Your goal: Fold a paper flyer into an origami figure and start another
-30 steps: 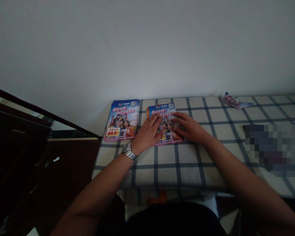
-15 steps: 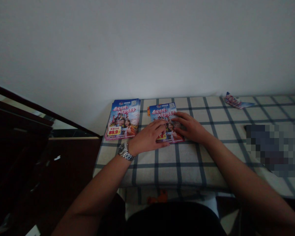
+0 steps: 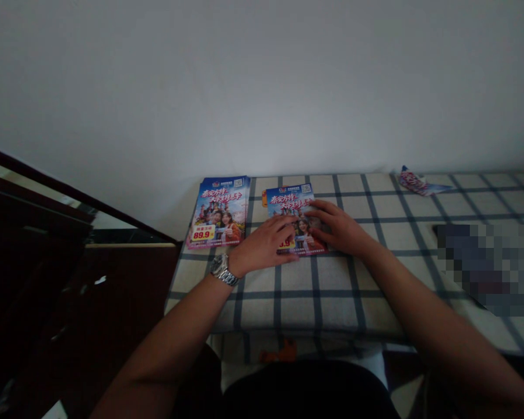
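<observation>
A colourful printed flyer (image 3: 292,201) lies face up on the checked tablecloth (image 3: 297,291), in front of me. My left hand (image 3: 266,243), a metal watch (image 3: 222,269) on its wrist, rests on the flyer's left side with the fingers stretched out. Over the right edge lies my right hand (image 3: 336,227), its fingers spread and touching the paper. Both hands cover parts of the print. To the left sits a stack of matching flyers (image 3: 220,212), slightly fanned at its edges.
A folded paper piece (image 3: 421,183) in similar colours stands at the back right. A dark, pixelated flat object (image 3: 480,267) lies on the right. The wall (image 3: 262,87) rises behind the table. Dark furniture (image 3: 126,302) stands left of the table's edge.
Almost nothing differs. My left thumb has drawn in slightly towards the flyer's lower edge; the flyer and my right hand keep their places.
</observation>
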Demonstrator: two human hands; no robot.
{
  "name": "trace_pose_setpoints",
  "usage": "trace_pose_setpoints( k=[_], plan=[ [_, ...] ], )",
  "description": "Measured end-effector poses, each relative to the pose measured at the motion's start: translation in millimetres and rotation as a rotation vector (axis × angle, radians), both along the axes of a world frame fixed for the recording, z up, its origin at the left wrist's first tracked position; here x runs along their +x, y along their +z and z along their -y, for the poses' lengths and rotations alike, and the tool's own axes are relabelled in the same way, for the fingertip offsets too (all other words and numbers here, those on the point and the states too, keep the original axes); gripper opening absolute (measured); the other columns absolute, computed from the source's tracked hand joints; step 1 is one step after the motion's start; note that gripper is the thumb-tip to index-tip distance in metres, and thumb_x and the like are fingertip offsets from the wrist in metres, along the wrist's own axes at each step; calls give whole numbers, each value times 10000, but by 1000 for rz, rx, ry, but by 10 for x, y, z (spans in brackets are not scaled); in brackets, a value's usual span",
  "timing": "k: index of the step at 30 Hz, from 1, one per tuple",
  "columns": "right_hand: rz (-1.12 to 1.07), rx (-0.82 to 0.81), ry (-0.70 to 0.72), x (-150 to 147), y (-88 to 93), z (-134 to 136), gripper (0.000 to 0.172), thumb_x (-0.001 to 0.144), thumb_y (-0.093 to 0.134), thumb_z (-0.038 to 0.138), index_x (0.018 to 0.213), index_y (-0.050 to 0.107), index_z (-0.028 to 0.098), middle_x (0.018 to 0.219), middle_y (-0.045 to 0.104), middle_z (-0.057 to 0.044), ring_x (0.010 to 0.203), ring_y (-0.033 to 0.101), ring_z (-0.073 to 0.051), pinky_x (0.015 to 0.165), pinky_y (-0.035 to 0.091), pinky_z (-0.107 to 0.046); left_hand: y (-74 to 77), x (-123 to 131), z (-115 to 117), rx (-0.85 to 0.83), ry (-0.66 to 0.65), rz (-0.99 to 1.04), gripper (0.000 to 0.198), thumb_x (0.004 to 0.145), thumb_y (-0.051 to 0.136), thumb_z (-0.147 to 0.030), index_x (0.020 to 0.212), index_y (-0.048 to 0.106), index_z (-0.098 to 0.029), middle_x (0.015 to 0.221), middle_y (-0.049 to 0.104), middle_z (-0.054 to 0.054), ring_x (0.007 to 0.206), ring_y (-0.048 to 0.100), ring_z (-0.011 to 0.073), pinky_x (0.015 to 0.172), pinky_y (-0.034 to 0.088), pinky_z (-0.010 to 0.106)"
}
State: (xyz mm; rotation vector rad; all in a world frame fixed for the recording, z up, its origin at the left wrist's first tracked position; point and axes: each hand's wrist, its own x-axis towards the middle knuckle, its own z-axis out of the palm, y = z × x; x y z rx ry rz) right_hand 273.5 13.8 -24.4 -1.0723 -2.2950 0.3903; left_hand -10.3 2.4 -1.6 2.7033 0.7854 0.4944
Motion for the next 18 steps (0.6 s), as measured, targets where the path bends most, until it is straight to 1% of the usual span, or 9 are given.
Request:
trace_pose_setpoints(
  k=[5,9,11,14,16,18],
  plan=[
    [11,11,3,-5,19,6,428,983,673,323,1405,649,255,1574,549,-147,1451,538,-348,1198,469,-613,7,-4,7,14,-4,-1,389,957,751,-466,1183,582,-198,1583,492,167,1493,469,319,1262,421,548],
    [-23,0,-11,-11,47,16,385,990,660,308,1372,664,261,1543,582,-138,1445,552,-333,1199,472,-601,16,-12,10,10,2,13,321,993,705,-421,1184,582,-193,1571,509,167,1487,480,312,1259,429,551],
    [-49,-9,-9,-17,66,20,323,1006,643,319,1318,691,253,1470,637,-140,1398,594,-326,1173,500,-586,20,-20,8,-4,-1,24,278,1015,674,-418,1171,589,-204,1573,512,157,1479,492,305,1253,437,552],
    [-68,-28,15,-26,100,27,258,1037,605,351,1246,717,247,1331,711,-132,1279,670,-303,1106,554,-552,19,-33,-1,-20,-3,27,215,1041,635,-399,1128,603,-206,1574,515,153,1477,502,296,1252,438,548],
    [-69,-38,32,-26,126,34,248,1049,589,362,1220,722,241,1302,723,-131,1240,686,-298,1080,567,-541,16,-38,-8,-29,-5,30,185,1057,608,-379,1111,610,-202,1573,518,154,1479,504,288,1253,434,546],
    [-70,-44,49,-19,151,43,245,1048,591,368,1208,725,241,1302,726,-130,1240,684,-302,1079,565,-541,13,-40,-17,-37,-12,35,177,1069,588,-372,1108,616,-202,1574,519,150,1474,510,281,1248,437,546]
  ],
)
